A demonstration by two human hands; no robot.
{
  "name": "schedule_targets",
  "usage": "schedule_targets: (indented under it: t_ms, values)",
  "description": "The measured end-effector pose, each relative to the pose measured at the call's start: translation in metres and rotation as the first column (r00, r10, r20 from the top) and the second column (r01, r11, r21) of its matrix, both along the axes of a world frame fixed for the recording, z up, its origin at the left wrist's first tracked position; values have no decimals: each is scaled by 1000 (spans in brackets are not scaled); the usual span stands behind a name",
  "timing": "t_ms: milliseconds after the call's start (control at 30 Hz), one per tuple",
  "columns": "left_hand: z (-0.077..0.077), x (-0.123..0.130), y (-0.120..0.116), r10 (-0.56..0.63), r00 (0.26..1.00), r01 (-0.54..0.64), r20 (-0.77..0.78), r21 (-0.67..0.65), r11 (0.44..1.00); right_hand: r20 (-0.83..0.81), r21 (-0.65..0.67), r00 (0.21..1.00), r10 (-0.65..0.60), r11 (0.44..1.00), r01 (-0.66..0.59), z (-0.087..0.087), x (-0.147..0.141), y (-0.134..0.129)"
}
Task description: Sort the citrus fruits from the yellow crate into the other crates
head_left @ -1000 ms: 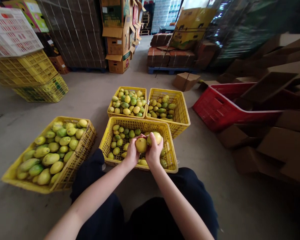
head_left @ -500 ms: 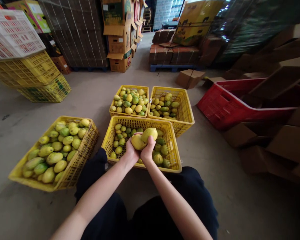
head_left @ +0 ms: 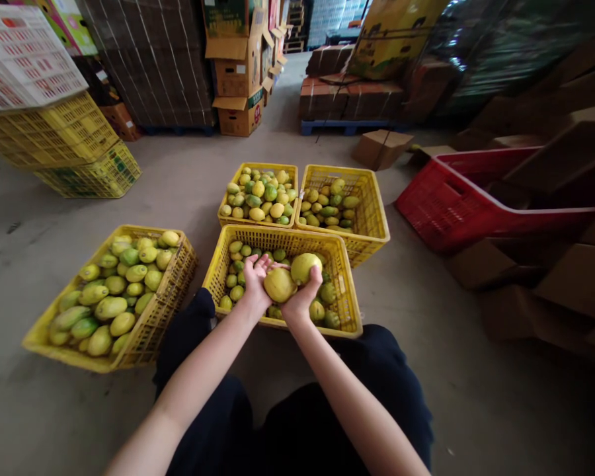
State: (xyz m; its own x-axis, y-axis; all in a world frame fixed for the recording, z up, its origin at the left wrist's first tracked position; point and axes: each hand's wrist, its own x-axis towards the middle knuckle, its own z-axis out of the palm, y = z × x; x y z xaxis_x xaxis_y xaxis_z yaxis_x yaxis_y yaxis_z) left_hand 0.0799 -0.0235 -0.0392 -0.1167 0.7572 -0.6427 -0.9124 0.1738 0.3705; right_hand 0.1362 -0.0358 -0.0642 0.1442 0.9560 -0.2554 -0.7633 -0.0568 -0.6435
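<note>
Two large yellow lemons sit in my hands over the front yellow crate [head_left: 351,305]. My right hand [head_left: 300,303] is closed around the upper lemon [head_left: 305,268], its thumb along the right side. The lower lemon [head_left: 279,285] lies between both hands, seemingly resting on the right fingers, which are mostly hidden. My left hand [head_left: 256,283] is cupped palm up at its left, with thumb and fingers apart. Smaller greenish lemons [head_left: 237,293] lie in the crate below.
Behind stand two more yellow crates, one heaped with lemons [head_left: 258,188] and one part full [head_left: 371,205]. A crate of bigger lemons [head_left: 110,308] is at my left. A red crate [head_left: 441,211] with cardboard stands right; stacked crates [head_left: 54,135] stand far left.
My left fingers have loosened and spread away from the lower lemon. The two lemons have shifted slightly right and apart, the upper one turned in my right hand. The view has tilted slightly.
</note>
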Motion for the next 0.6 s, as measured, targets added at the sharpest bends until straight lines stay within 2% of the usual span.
schedule_targets:
  t_ms: [67, 167, 333, 467, 600]
  values:
    - [2, -5, 4, 25, 999, -25, -34, 5, 1000, -23, -46, 1000, 19, 999, -20, 6, 3, -6]
    - [7, -13, 9, -27, 999, 25, 21, 72, 997, 11, -47, 1000, 25, 999, -24, 16, 9, -12]
    - [24, -25, 9, -69, 988, 22, 138, 314, 949, 106, 7, 994, 39, 999, -40, 31, 31, -9]
    - [36, -29, -2, -122, 984, 54, 128, 437, 898, 186, 27, 982, -25, 999, 20, 35, 46, -3]
    - [35, -30, -10, -137, 980, 54, 144, 470, 881, 163, -11, 984, -64, 998, 66, 34, 47, -3]
